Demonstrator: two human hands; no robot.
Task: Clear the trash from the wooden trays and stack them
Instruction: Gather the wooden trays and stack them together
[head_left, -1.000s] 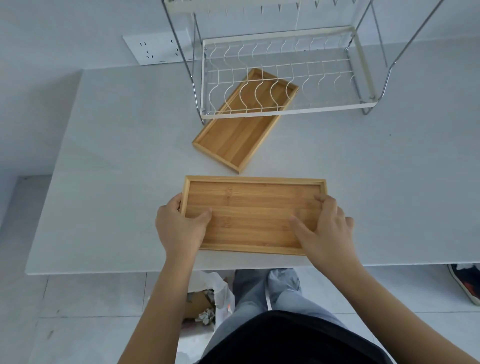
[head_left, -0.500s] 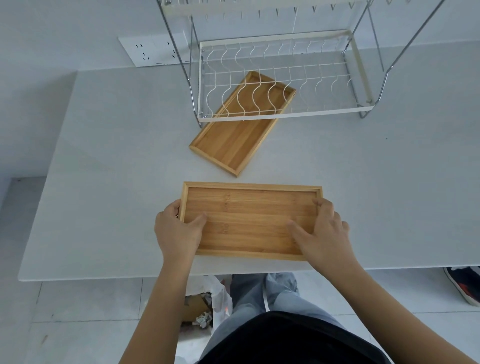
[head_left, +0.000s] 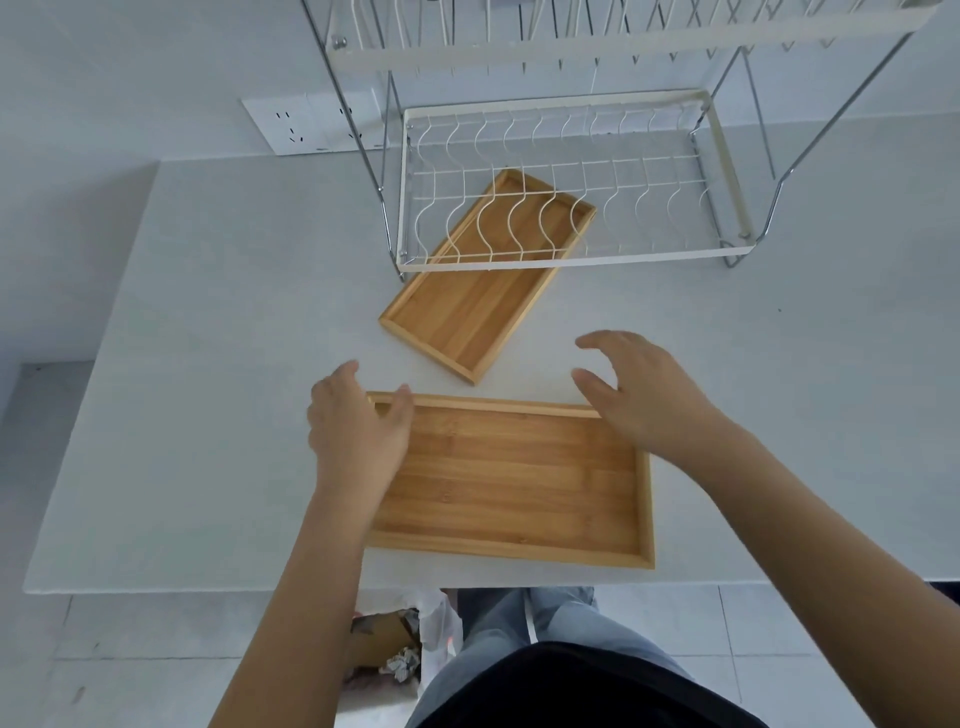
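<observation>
Two wooden trays, one (head_left: 511, 480) between two hands and one (head_left: 467, 317) beyond them, one wire rack (head_left: 566, 182), one bench (head_left: 208, 364).

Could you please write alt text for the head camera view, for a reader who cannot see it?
Two bare hands, left hand and right hand, reach open over the far edge of an empty near wooden tray on a white table. A second empty tray lies angled, partly under a wire dish rack.

White wire rack (head_left: 561, 218) on the grey table (head_left: 218, 364) — wall socket (head_left: 306, 124) behind
</observation>
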